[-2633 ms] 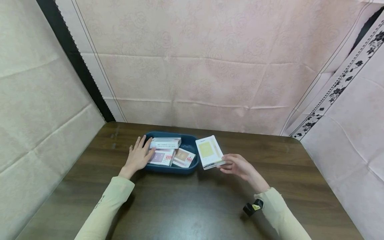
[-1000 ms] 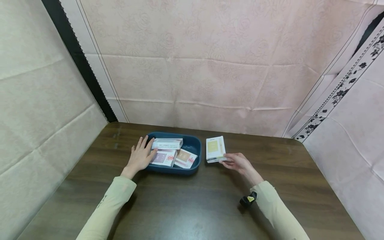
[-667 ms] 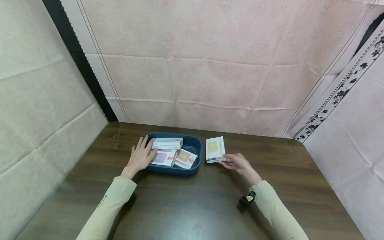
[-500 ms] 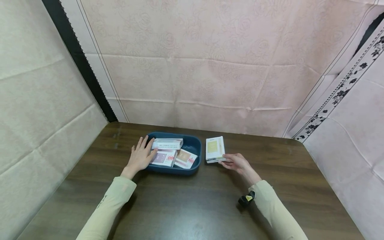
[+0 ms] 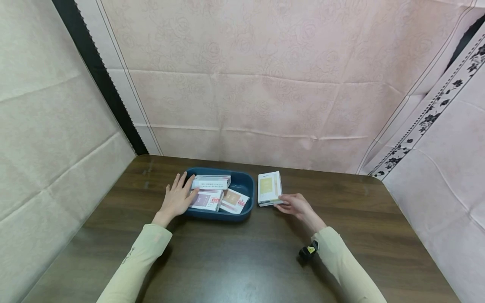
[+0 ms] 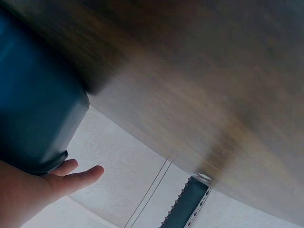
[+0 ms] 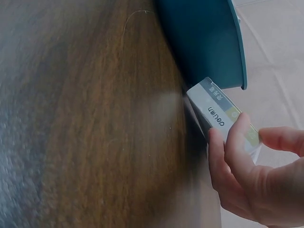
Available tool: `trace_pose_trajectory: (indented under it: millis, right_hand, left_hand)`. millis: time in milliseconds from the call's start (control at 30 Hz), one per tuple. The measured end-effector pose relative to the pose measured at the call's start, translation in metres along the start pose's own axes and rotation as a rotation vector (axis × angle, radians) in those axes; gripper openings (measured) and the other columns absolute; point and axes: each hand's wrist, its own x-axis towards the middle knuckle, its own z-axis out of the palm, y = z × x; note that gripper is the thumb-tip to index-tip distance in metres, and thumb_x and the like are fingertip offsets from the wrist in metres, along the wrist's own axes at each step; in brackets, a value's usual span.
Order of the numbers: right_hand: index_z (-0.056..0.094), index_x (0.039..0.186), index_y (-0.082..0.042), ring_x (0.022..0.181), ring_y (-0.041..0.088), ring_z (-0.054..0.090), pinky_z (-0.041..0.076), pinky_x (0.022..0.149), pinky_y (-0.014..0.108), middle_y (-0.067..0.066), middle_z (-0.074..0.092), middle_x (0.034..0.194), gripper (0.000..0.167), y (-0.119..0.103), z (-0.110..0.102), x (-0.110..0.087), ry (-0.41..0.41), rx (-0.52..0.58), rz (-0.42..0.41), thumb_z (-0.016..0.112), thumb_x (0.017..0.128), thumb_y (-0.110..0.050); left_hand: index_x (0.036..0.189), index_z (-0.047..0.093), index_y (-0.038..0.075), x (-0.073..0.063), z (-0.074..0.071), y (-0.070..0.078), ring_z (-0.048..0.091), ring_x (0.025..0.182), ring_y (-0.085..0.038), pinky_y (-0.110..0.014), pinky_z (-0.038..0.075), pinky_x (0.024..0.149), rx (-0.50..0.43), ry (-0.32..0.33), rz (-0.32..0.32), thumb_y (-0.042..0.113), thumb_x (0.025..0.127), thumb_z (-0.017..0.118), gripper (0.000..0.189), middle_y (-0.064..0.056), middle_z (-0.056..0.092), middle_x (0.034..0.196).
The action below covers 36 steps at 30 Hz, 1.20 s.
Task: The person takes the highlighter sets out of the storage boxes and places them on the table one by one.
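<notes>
My right hand (image 5: pixel 297 207) pinches the near right corner of a white and yellow box (image 5: pixel 268 188), thumb above and fingers below. In the right wrist view, "deli" lettering shows on the side of this box (image 7: pixel 216 111). It sits low beside the right end of a dark blue plastic bin (image 5: pixel 242 215); whether it fully rests on the tabletop I cannot tell. My left hand (image 5: pixel 176 200) lies with spread fingers over the bin's left rim, fingertips near the boxes inside. Those are a white box (image 5: pixel 211 182), a purple-labelled box (image 5: pixel 206 200) and a tan-labelled box (image 5: pixel 233 200).
A brown wooden table (image 5: pixel 227 261) carries everything. Pale cloth curtains (image 5: pixel 246 105) hang behind and at both sides. A black wrist device (image 5: pixel 307 251) is worn at the right cuff. Brown tabletop extends in front of the bin and to its right.
The white and yellow box went from tilted against the bin's right edge to lower and farther right. Lately it has shifted slightly left, toward the bin. My left hand stays put.
</notes>
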Motion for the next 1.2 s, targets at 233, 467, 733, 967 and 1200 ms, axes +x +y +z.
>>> trace_pose_trajectory:
  millis: [233, 467, 733, 967, 1200]
  right_hand:
    - [0.034, 0.126, 0.017, 0.082, 0.018, 0.064, 0.053, 0.073, 0.024, 0.02, 0.06, 0.102, 0.045, 0.0002, 0.0002, 0.0014, 0.007, -0.054, -0.01, 0.048, 0.09, -0.006]
    - [0.033, 0.126, 0.018, 0.082, 0.018, 0.065, 0.053, 0.073, 0.026, 0.033, 0.049, 0.119, 0.045, -0.0003, -0.0014, 0.0002, 0.008, -0.125, -0.015, 0.046, 0.091, -0.006]
    - [0.035, 0.127, 0.016, 0.086, 0.02, 0.064, 0.054, 0.073, 0.029, 0.029, 0.05, 0.117, 0.045, -0.0016, -0.0027, -0.0005, 0.058, -0.235, -0.013, 0.047, 0.091, -0.007]
    - [0.027, 0.131, 0.015, 0.1, 0.029, 0.061, 0.053, 0.076, 0.031, 0.033, 0.041, 0.125, 0.052, -0.0006, -0.0032, -0.0006, 0.05, -0.293, 0.011, 0.048, 0.091, -0.009]
    - [0.026, 0.132, 0.013, 0.1, 0.029, 0.058, 0.053, 0.077, 0.033, 0.031, 0.041, 0.125, 0.052, 0.0, -0.003, -0.0009, 0.06, -0.332, 0.028, 0.047, 0.091, -0.01]
  left_hand:
    - [0.142, 0.023, 0.013, 0.0, 0.0007, -0.0005, 0.006, 0.136, -0.04, -0.068, 0.011, 0.099, 0.001, 0.0, -0.002, 0.047, 0.092, 0.034, 0.061, -0.019, 0.012, 0.149]
    - [0.142, 0.023, 0.013, -0.0004, 0.0004, 0.0006, 0.007, 0.136, -0.041, -0.068, 0.012, 0.099, 0.005, -0.001, -0.003, 0.047, 0.092, 0.034, 0.061, -0.019, 0.013, 0.149]
    - [0.142, 0.024, 0.012, 0.0001, 0.001, -0.0013, 0.006, 0.136, -0.041, -0.068, 0.012, 0.099, 0.002, 0.01, 0.003, 0.047, 0.093, 0.034, 0.061, -0.02, 0.013, 0.149]
    - [0.141, 0.026, 0.014, -0.0029, 0.0004, 0.0, 0.006, 0.136, -0.041, -0.071, 0.011, 0.096, -0.059, 0.066, 0.037, 0.055, 0.091, 0.028, 0.065, -0.021, 0.016, 0.147]
    - [0.141, 0.026, 0.012, -0.0014, 0.0, 0.0008, 0.006, 0.136, -0.04, -0.069, 0.011, 0.099, -0.03, 0.036, 0.014, 0.049, 0.092, 0.032, 0.062, -0.02, 0.016, 0.148]
